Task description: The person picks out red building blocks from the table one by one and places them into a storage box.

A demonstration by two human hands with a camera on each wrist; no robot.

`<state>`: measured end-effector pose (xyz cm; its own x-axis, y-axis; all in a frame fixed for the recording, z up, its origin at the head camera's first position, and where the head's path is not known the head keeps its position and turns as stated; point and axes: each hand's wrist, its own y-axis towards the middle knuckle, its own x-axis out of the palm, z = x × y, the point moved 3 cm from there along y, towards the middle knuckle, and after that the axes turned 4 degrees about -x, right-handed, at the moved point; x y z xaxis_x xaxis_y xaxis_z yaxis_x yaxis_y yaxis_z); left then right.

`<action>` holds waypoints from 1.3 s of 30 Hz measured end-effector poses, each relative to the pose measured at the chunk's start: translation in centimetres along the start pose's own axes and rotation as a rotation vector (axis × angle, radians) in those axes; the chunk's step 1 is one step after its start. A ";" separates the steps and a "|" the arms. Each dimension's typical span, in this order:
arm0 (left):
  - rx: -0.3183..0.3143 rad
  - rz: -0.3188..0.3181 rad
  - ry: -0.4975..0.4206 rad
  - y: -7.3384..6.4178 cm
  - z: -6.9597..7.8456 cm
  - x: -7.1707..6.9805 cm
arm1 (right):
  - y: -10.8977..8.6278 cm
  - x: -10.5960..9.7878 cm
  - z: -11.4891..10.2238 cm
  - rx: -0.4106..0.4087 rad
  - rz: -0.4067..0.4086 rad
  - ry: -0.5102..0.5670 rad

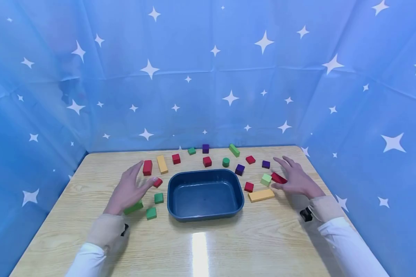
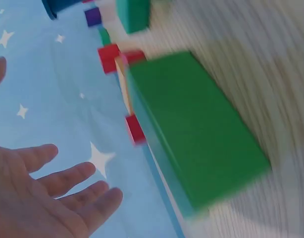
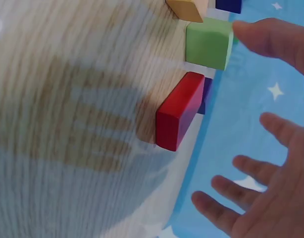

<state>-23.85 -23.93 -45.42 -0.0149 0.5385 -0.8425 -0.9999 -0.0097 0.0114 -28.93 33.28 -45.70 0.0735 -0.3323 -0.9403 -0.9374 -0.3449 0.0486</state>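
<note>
My left hand [image 1: 129, 189] hovers over the table's left side, fingers spread and holding nothing. Beneath it lies a long green block [image 1: 133, 207], which looms large as a green block [image 2: 196, 129] in the left wrist view. Close to its thumb is a small red block [image 1: 157, 182]; a bigger red block [image 1: 147, 167] stands past the fingers. On the right, my right hand [image 1: 296, 177] is spread above the table, also holding nothing. A red block [image 3: 179, 111] lies below it, with a light green cube [image 3: 207, 43] near the thumb.
A dark blue plastic bin [image 1: 205, 196] sits mid-table, with nothing in it. Around it are scattered several blocks, among them a yellow block [image 1: 261, 195], a purple cube [image 1: 240, 169] and a green cylinder [image 1: 226, 162]. A blue star-patterned curtain [image 1: 201, 77] encloses the table.
</note>
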 end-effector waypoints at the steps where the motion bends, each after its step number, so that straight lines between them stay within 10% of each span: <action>1: 0.002 -0.001 -0.024 0.0 0.4 0.2 | 0.0 0.1 0.1 0.001 -0.002 0.002; 15: 0.022 -0.035 -0.288 0.6 4.2 2.7 | 0.5 1.2 1.1 0.031 -0.025 0.007; 39: -0.098 -0.086 -0.466 1.1 5.4 4.6 | 1.3 2.5 1.3 0.007 0.044 0.005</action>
<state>-25.05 -16.91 -46.42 0.0458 0.8609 -0.5068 -0.9930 -0.0160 -0.1169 -30.40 33.12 -48.40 0.0335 -0.3514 -0.9356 -0.9419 -0.3240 0.0880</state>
